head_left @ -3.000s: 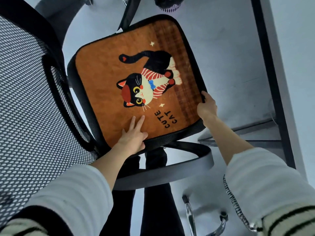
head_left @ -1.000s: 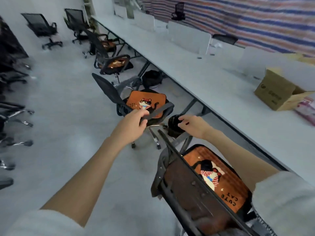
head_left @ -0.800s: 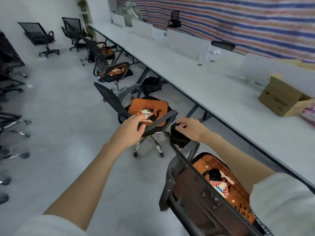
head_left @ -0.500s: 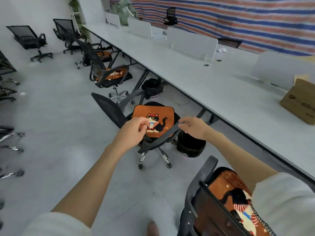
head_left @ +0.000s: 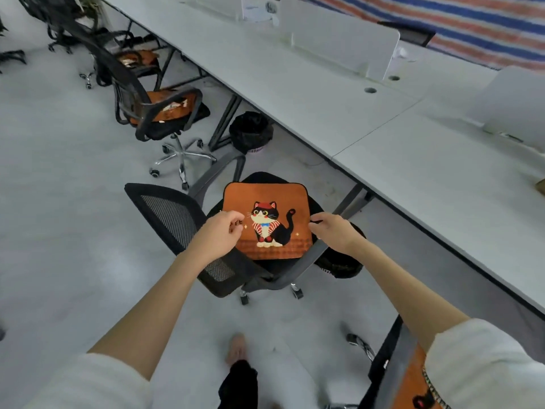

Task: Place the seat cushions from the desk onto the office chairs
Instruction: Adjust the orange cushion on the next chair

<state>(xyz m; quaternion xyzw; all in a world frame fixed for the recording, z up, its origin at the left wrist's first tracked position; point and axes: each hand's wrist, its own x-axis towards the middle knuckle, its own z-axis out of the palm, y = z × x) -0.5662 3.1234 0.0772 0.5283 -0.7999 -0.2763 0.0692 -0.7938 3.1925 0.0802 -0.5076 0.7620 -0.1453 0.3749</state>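
An orange seat cushion (head_left: 267, 222) with a black-and-white cat lies flat on the seat of a black mesh office chair (head_left: 177, 216) in front of me. My left hand (head_left: 218, 234) hovers before the cushion's left edge, fingers loosely curled with nothing in them. Over the right edge floats my right hand (head_left: 333, 231), also holding nothing. Both hands look nearer the camera than the cushion. A second cushion (head_left: 413, 382) rests on the chair at the bottom right. Farther left, another chair carries an orange cushion (head_left: 168, 109).
The long white desk (head_left: 324, 95) runs along the right with white dividers (head_left: 339, 45) on it. One black bin (head_left: 250, 131) stands under the desk, and another bin (head_left: 339, 264) sits beside the chair. More chairs (head_left: 135, 59) stand far left. My foot (head_left: 236, 346) is on the grey floor.
I have walked away from the near chair toward the chair ahead, which now sits closer and centred. Both hands stay stretched out in front, now over the cushion's sides.
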